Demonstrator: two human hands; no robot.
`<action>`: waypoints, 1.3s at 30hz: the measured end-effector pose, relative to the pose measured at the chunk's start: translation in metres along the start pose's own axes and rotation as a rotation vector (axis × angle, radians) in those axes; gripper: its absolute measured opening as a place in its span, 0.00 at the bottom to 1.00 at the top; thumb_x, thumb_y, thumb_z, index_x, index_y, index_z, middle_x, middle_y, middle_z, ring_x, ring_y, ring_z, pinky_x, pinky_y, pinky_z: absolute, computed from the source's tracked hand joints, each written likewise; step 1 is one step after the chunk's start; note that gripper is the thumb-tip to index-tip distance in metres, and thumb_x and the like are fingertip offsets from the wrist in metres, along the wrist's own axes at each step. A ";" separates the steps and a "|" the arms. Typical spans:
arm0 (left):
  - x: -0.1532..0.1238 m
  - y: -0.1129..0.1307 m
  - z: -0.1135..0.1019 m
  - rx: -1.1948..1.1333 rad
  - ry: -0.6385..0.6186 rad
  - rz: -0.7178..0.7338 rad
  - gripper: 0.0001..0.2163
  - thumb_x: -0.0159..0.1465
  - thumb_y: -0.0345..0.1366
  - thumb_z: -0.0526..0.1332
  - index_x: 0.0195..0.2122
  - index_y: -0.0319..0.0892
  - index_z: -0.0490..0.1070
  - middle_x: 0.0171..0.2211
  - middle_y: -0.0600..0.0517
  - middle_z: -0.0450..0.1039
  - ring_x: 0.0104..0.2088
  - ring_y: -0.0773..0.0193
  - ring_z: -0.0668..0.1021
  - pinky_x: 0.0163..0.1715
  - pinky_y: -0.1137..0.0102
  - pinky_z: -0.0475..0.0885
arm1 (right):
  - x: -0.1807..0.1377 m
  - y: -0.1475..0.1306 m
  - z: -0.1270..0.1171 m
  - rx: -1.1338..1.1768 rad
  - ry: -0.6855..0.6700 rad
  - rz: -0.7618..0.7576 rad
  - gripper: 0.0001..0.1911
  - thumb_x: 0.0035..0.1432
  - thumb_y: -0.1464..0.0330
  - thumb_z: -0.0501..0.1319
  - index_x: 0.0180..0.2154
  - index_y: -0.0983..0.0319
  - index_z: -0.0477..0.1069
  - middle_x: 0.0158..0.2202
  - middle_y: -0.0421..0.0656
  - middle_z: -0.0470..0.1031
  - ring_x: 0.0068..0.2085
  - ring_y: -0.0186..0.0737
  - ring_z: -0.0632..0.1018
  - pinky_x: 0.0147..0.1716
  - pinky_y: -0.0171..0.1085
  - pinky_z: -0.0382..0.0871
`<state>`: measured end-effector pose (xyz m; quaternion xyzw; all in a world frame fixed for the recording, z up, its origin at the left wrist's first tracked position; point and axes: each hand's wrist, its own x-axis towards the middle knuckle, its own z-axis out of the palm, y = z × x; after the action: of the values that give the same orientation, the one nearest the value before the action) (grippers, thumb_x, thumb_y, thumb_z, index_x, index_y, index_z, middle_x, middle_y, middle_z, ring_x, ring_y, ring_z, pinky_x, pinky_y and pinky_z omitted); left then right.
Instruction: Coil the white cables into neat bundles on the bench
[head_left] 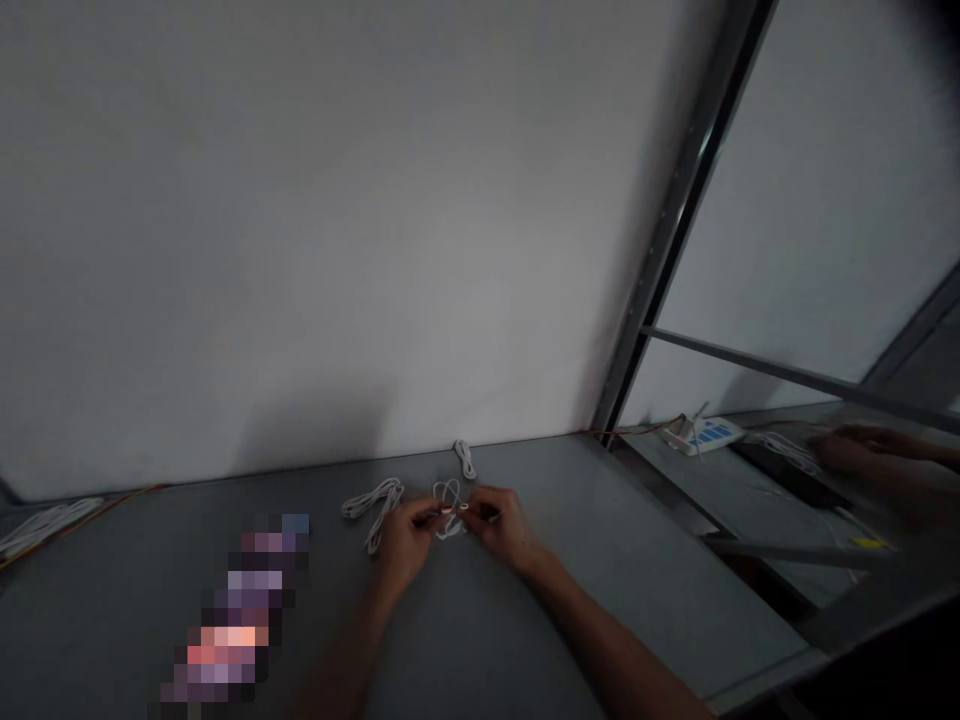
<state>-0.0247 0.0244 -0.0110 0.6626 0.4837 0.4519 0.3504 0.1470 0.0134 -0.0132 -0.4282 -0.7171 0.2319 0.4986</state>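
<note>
On the grey tabletop [600, 570]: left hand [405, 545], right hand [501, 525], both pinched on a looped white cable [448, 508].
Just beside, a coiled white cable [373, 512]; just beyond, a small white coil [465, 458].

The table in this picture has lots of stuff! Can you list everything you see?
Table: 1, grey, under the hands.
Cord bundles: 3, white, on the table, left of and behind the hands.
Wire: 1 or more, orange, along the table's back edge.
Blurry object: 1, purple and pink, on the table's left; too blurred to name.
Box: 1, white and blue, on a lower surface, right.
Wall: 1, white, behind the table.
Other person's hand: 1, far right.
Cord loop: 1, white, between the hands.
Left hand: 1, pinching the loop.
Right hand: 1, pinching the loop.
</note>
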 end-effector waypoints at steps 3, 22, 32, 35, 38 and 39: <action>0.001 -0.001 0.001 -0.015 -0.010 0.015 0.07 0.54 0.36 0.63 0.31 0.41 0.79 0.27 0.50 0.81 0.29 0.58 0.81 0.30 0.70 0.72 | 0.000 0.002 0.003 0.086 -0.005 0.110 0.17 0.55 0.58 0.62 0.22 0.60 0.61 0.19 0.35 0.63 0.22 0.31 0.65 0.21 0.30 0.59; -0.009 0.009 0.004 0.712 0.056 -0.013 0.04 0.58 0.27 0.60 0.28 0.41 0.72 0.27 0.49 0.76 0.33 0.58 0.78 0.36 0.70 0.65 | -0.003 0.029 0.005 -0.185 0.229 0.399 0.11 0.51 0.70 0.60 0.18 0.61 0.68 0.17 0.42 0.73 0.21 0.37 0.74 0.20 0.31 0.59; -0.014 0.016 0.008 0.489 0.037 -0.165 0.07 0.58 0.30 0.62 0.23 0.41 0.75 0.26 0.47 0.79 0.31 0.56 0.81 0.32 0.69 0.64 | -0.003 0.019 0.012 0.055 0.182 0.494 0.09 0.55 0.64 0.58 0.24 0.59 0.65 0.20 0.44 0.77 0.18 0.38 0.76 0.16 0.32 0.65; -0.014 0.015 0.008 0.403 0.006 -0.192 0.06 0.58 0.31 0.62 0.26 0.39 0.78 0.28 0.44 0.81 0.33 0.53 0.81 0.33 0.68 0.66 | -0.004 0.017 0.014 0.179 0.139 0.475 0.10 0.54 0.60 0.59 0.27 0.59 0.63 0.21 0.43 0.78 0.18 0.38 0.76 0.15 0.32 0.66; -0.012 0.014 0.007 0.363 -0.002 -0.196 0.07 0.58 0.32 0.61 0.27 0.40 0.79 0.30 0.45 0.82 0.34 0.54 0.82 0.33 0.68 0.67 | -0.003 0.014 0.016 0.307 0.094 0.452 0.14 0.52 0.56 0.61 0.29 0.58 0.61 0.24 0.43 0.79 0.18 0.38 0.76 0.16 0.34 0.69; -0.011 0.013 0.006 0.347 -0.002 -0.196 0.07 0.59 0.32 0.60 0.27 0.40 0.78 0.30 0.45 0.82 0.33 0.55 0.82 0.33 0.68 0.68 | -0.003 0.013 0.016 0.348 0.074 0.439 0.16 0.52 0.55 0.62 0.30 0.58 0.60 0.25 0.42 0.79 0.19 0.39 0.77 0.17 0.34 0.70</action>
<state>-0.0159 0.0095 -0.0045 0.6632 0.6162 0.3249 0.2738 0.1376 0.0195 -0.0312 -0.4896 -0.5378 0.4381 0.5283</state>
